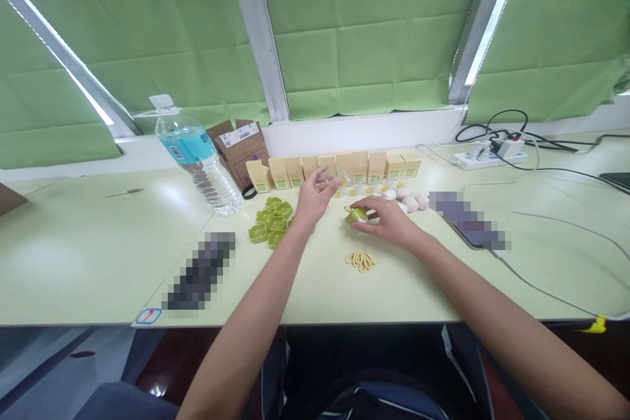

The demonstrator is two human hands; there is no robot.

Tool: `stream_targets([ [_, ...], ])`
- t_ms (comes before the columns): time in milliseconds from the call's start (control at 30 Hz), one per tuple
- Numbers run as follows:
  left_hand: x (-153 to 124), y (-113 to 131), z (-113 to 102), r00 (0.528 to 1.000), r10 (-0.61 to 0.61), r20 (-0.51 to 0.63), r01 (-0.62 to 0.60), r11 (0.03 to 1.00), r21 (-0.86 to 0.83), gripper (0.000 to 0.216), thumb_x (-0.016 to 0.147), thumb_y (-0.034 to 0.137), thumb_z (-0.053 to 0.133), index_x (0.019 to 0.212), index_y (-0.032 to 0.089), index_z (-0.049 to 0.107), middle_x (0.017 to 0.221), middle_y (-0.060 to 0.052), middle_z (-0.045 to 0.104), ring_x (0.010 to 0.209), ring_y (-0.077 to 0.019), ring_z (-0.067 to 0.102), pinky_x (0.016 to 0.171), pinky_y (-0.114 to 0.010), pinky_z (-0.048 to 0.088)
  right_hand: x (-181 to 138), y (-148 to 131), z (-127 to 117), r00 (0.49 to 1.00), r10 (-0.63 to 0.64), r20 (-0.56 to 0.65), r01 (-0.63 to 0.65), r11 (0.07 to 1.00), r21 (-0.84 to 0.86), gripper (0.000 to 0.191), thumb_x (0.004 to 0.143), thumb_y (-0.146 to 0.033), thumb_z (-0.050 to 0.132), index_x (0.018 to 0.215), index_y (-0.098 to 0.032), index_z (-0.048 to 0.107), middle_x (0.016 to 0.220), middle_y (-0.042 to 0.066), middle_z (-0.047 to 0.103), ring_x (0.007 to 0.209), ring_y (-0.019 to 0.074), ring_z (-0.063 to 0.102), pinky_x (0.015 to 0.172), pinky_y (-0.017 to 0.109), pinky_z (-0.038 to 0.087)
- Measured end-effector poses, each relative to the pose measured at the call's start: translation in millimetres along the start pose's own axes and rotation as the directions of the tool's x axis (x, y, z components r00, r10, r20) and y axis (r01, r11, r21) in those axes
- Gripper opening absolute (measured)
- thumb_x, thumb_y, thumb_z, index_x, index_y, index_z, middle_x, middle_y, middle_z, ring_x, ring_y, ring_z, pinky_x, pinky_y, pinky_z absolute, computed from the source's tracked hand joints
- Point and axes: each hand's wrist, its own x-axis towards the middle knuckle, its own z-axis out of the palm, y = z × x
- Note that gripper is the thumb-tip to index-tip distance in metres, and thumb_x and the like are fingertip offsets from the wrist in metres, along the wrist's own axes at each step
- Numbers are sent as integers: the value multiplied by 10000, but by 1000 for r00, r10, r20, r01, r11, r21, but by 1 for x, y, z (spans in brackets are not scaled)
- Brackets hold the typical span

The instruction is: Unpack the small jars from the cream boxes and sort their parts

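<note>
My right hand (386,220) is closed around a small olive-green case (356,215) with a white part showing under it and a pale yellow loop at its left side. Up and to the left, my left hand (315,197) has its thumb and fingers at a small clear plastic piece (343,177) with a yellow spot; it appears to be pinched there. More clear pieces with yellow centres (367,189) stand in a row just beyond. Several empty green cases (268,220) lie left of my left forearm. Pale yellow loops (361,260) form a small pile below my right hand.
Small tan boxes (377,165) line the back, beside pinkish-white rounded pieces (409,201). A large water bottle (199,164) and an open carton (243,151) stand at left. A phone (467,220) with a cable lies right, before a power strip (492,157). A blurred dark object (199,272) lies front left.
</note>
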Motion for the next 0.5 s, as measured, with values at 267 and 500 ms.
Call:
stream_targets([
  [267,20,11,-70,996,94,-10,-83,923,377,490,679,238,842,1148,215,705,1046,-87,698,921,-226,655,908,-379,518,-1,-1,0,999,27,22,-27,1000,10,367,835,-409,725,1155,-232,704,1116,78,693,931,205,674,828,394,631],
  [500,36,4,-115,981,191,-39,-117,734,669,513,647,183,830,1142,192,700,999,-95,649,901,-249,635,992,-438,472,0,3,1,999,20,30,-20,1000,8,373,834,-400,726,1160,-223,703,1117,83,695,938,207,681,840,388,622],
])
